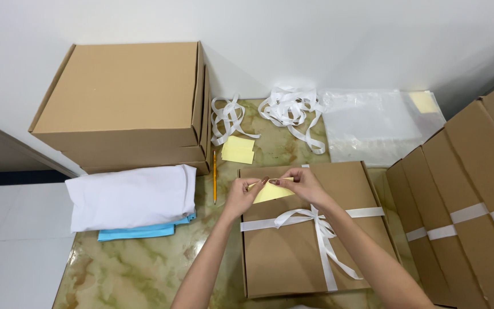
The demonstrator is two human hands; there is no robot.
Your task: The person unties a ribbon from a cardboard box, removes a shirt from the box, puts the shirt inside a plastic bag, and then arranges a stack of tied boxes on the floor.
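Note:
A flat brown cardboard box (pixel 293 252) lies on the marbled table, tied with a white ribbon (pixel 321 229) knotted in a bow. Above its top edge, my left hand (pixel 240 194) and my right hand (pixel 304 182) both pinch a small yellow paper note (pixel 271 192), one at each end. The note is held just over the box, near the ribbon band.
Large stacked cardboard boxes (pixel 127 97) stand back left. Folded white cloth (pixel 132 195) over blue cloth lies beside them. A yellow pencil (pixel 214 177), a yellow note pad (pixel 238 150), loose white ribbons (pixel 287 109), clear plastic bags (pixel 373 123) and ribboned boxes (pixel 464 194) surround the table.

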